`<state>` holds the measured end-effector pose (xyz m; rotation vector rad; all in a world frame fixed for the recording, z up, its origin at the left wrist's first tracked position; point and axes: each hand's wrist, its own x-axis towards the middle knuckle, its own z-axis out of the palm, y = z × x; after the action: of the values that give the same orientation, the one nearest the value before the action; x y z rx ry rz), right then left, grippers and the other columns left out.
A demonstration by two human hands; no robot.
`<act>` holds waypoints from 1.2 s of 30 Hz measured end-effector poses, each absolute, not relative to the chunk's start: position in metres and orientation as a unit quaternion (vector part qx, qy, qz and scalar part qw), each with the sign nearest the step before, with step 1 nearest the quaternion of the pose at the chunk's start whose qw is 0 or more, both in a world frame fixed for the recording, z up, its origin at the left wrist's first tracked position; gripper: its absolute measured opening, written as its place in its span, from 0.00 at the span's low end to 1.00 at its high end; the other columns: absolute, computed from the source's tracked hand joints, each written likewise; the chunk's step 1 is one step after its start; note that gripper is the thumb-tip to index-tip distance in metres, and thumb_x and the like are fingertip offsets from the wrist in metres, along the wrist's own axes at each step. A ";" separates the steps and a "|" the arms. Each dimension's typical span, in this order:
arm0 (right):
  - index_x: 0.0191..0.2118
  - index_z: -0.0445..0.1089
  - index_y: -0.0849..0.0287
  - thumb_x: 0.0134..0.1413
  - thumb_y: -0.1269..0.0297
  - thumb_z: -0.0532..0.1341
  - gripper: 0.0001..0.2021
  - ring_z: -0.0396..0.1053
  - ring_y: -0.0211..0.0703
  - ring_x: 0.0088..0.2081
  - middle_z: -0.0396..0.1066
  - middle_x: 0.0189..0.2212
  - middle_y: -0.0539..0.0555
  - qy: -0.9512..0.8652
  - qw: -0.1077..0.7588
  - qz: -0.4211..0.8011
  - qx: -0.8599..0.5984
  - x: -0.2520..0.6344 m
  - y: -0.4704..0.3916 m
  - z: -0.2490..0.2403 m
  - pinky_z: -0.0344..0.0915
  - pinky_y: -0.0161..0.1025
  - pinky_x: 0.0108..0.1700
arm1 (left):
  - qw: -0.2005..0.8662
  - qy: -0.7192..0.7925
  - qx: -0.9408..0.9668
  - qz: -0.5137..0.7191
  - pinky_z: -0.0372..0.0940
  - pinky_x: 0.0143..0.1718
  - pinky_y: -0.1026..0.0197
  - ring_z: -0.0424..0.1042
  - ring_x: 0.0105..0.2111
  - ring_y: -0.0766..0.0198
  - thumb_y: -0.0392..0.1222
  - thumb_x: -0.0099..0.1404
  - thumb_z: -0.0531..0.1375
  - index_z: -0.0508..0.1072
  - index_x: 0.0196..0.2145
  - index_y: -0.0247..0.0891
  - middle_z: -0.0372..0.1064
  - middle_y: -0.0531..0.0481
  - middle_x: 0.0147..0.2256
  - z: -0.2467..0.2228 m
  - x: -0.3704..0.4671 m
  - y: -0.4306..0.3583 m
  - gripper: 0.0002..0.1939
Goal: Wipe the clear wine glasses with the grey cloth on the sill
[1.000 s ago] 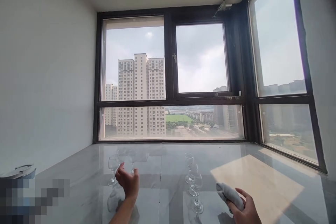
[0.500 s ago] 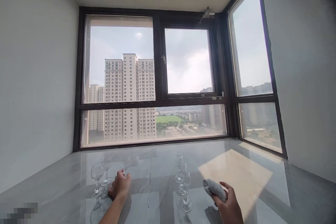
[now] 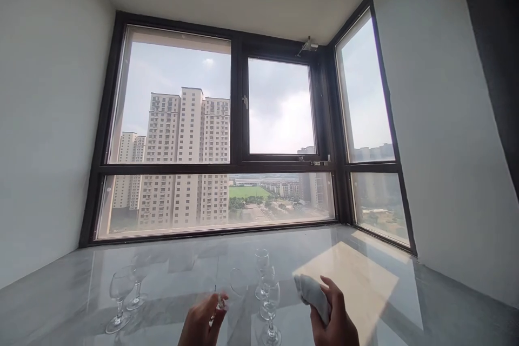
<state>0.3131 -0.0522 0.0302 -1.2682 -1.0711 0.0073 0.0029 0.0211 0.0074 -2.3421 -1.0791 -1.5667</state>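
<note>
Near the bottom centre, my left hand (image 3: 205, 318) pinches a stemmed glass (image 3: 238, 282), whose bowl tilts to the right. My right hand (image 3: 334, 313) holds a folded grey cloth (image 3: 313, 294) between thumb and fingers, right of the middle glasses. Several clear stemmed glasses stand in a row between my hands, the nearest one (image 3: 271, 308) closest to my left hand's glass. Two more glasses stand upright at the left, one in front (image 3: 120, 294) and one behind it (image 3: 138, 287).
The glossy grey surface (image 3: 182, 275) carries reflections and a bright sunlit patch on the right. Dark-framed windows (image 3: 239, 165) rise behind it, with walls on both sides (image 3: 48, 135). Tall buildings show outside.
My left hand has moved right from beside the left glasses and now has a glass lifted in it. The cloth in my right hand is more upright. The view has shifted and tilted.
</note>
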 end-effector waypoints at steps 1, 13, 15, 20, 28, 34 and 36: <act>0.54 0.61 0.50 0.46 0.62 0.56 0.25 0.75 0.56 0.46 0.76 0.45 0.56 -0.509 0.672 -0.017 -0.537 0.307 -0.061 0.040 0.69 0.46 0.46 | 0.063 -0.347 -0.788 -0.505 0.69 0.30 0.67 0.77 0.27 0.63 0.50 0.71 0.52 0.73 0.38 0.46 0.78 0.50 0.33 0.007 0.008 0.017 0.12; 0.54 0.63 0.53 0.39 0.80 0.55 0.31 0.75 0.48 0.38 0.76 0.38 0.54 -0.817 0.354 -0.091 -0.445 0.245 -0.103 0.076 0.68 0.35 0.35 | 0.224 -0.250 -0.876 -0.345 0.53 0.24 0.62 0.69 0.20 0.62 0.44 0.68 0.54 0.64 0.27 0.42 0.68 0.54 0.20 0.015 0.033 -0.005 0.11; 0.55 0.63 0.54 0.38 0.79 0.55 0.32 0.75 0.49 0.40 0.76 0.39 0.54 -0.811 0.362 -0.074 -0.453 0.247 -0.101 0.077 0.69 0.37 0.37 | 0.260 -0.187 -0.880 -0.350 0.52 0.23 0.61 0.66 0.19 0.63 0.47 0.70 0.51 0.62 0.25 0.42 0.67 0.54 0.19 0.014 0.039 -0.004 0.15; 0.54 0.60 0.53 0.33 0.80 0.54 0.36 0.74 0.47 0.44 0.75 0.42 0.53 -0.777 0.427 0.032 -0.462 0.257 -0.103 0.082 0.68 0.36 0.43 | 0.282 -0.129 -0.870 -0.384 0.53 0.25 0.61 0.63 0.20 0.65 0.46 0.72 0.50 0.60 0.27 0.42 0.65 0.54 0.20 0.019 0.044 -0.008 0.15; 0.55 0.55 0.53 0.33 0.82 0.54 0.37 0.70 0.39 0.33 0.71 0.34 0.47 -0.748 0.476 0.110 -0.449 0.264 -0.102 0.079 0.63 0.29 0.36 | 0.155 -0.214 -0.859 -0.439 0.57 0.27 0.63 0.65 0.24 0.64 0.42 0.71 0.51 0.62 0.31 0.41 0.67 0.53 0.25 0.014 0.040 -0.007 0.10; 0.55 0.53 0.52 0.30 0.83 0.54 0.39 0.66 0.35 0.28 0.70 0.32 0.43 -0.773 0.456 0.167 -0.409 0.261 -0.102 0.080 0.60 0.28 0.33 | 0.109 -0.268 -0.842 -0.455 0.60 0.29 0.65 0.68 0.25 0.65 0.36 0.71 0.49 0.64 0.32 0.41 0.69 0.53 0.25 0.010 0.033 0.003 0.09; 0.55 0.52 0.52 0.31 0.82 0.54 0.39 0.69 0.37 0.31 0.72 0.33 0.45 -0.768 0.465 0.169 -0.407 0.261 -0.104 0.082 0.62 0.29 0.35 | 0.151 -0.267 -0.852 -0.424 0.60 0.30 0.64 0.68 0.25 0.64 0.35 0.70 0.51 0.64 0.31 0.41 0.69 0.53 0.25 0.014 0.031 0.002 0.09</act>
<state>0.2615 -0.1042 0.0824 -0.9992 -1.8863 0.4146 0.0311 0.0025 0.0142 -2.4469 -0.7673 -1.2170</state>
